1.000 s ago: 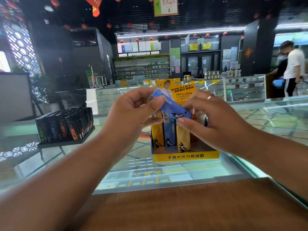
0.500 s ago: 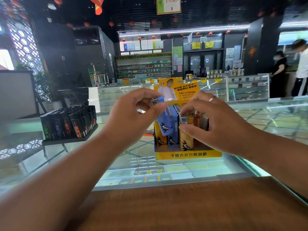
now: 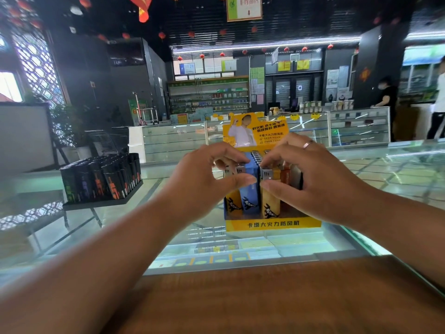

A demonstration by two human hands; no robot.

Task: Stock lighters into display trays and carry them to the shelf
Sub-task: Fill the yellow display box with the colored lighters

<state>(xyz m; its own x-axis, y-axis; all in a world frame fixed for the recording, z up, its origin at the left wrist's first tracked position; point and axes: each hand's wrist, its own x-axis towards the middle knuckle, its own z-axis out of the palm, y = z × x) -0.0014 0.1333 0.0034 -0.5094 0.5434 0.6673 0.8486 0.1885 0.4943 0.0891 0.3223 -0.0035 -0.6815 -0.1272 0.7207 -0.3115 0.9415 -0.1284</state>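
Fingers (image 3: 240, 181) of the left hand (image 3: 204, 179) pinch the top of the blue lighter (image 3: 250, 192), upright in the front row of the display tray (image 3: 273, 224) near the front edge of the bench (image 3: 397, 184) — evidently seating it — while the right hand (image 3: 313, 186) pinches the neighbouring yellow lighter (image 3: 271, 203), likely steadying the row.

- The right hand (image 3: 313, 182) is wearing a thin, plain ring (image 3: 308, 143), a pale metallic band catching the shop light on one of its far fingers.
- The left hand (image 3: 204, 179) is showing a short-cut thumbnail.
- The left forearm (image 3: 108, 249) and right forearm (image 3: 397, 220) are running bare to the frame's edges.
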